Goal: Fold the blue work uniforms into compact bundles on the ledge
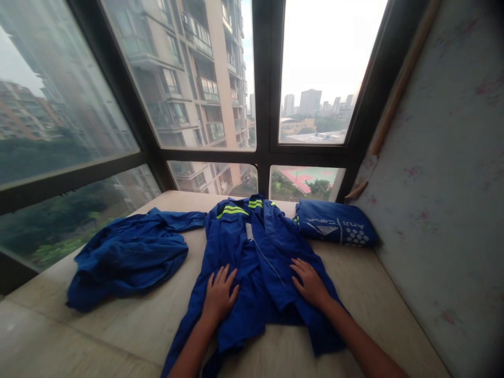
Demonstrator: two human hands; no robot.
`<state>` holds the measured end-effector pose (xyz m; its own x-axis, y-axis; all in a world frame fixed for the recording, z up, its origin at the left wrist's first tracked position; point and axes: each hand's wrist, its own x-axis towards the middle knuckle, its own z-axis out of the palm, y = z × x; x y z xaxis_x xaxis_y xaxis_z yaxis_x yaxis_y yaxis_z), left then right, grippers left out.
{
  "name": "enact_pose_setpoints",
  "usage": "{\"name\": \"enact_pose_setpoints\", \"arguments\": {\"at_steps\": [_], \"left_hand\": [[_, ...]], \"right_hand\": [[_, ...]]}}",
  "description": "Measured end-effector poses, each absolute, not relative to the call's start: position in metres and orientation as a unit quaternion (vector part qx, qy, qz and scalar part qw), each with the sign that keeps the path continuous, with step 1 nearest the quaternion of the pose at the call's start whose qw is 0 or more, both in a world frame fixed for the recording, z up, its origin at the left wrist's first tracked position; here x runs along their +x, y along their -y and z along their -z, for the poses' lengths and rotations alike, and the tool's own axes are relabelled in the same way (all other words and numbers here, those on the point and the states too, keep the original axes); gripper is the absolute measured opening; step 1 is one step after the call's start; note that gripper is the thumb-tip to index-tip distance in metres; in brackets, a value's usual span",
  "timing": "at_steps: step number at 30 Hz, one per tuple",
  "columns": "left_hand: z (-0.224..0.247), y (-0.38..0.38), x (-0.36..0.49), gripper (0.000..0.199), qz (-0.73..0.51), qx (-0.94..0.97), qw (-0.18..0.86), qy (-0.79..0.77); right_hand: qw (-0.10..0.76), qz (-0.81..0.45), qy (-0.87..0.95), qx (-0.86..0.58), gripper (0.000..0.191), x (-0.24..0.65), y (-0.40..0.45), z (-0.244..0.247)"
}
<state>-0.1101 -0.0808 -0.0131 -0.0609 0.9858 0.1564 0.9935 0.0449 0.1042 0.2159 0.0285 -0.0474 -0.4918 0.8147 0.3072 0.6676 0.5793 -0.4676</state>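
Observation:
A blue work jacket (252, 283) with yellow-green stripes lies spread out in front of me, collar toward the window and its front partly open. On its left side my left hand (221, 294) rests flat, fingers stretched out. My right hand (309, 281) lies on the jacket's right side, fingers spread. Neither hand grips the cloth. Beyond my right hand is a folded blue garment (334, 223) with white lettering and dots. To the left of the jacket, a second blue garment (129, 257) lies in a crumpled heap with one sleeve reaching toward it.
All of this lies on a pale stone-like window ledge (366, 294). Dark-framed windows (268, 84) stand on the left and far sides, with tall buildings outside. A wall with floral paper (441, 210) bounds the right side; its edge beside the frame is peeling.

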Motion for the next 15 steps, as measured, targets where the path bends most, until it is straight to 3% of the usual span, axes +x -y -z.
{"name": "enact_pose_setpoints", "arguments": {"at_steps": [5, 9, 12, 15], "left_hand": [[-0.001, 0.091, -0.122, 0.044, 0.107, -0.671, 0.049, 0.732], [-0.019, 0.119, -0.087, 0.038, 0.200, -0.635, 0.014, 0.746], [-0.025, 0.144, -0.044, 0.028, 0.306, -0.595, -0.148, 0.728], [-0.013, 0.169, -0.006, 0.027, 0.415, -0.408, -0.423, 0.695]], "right_hand": [[0.256, -0.145, 0.830, -0.474, 0.037, 0.226, -0.027, 0.042], [0.230, -0.136, 0.774, -0.574, 0.036, 0.220, -0.008, 0.029], [0.194, -0.180, 0.744, -0.613, 0.040, 0.214, 0.005, 0.024], [0.202, -0.244, 0.731, -0.605, 0.026, 0.214, 0.011, 0.027]]}}
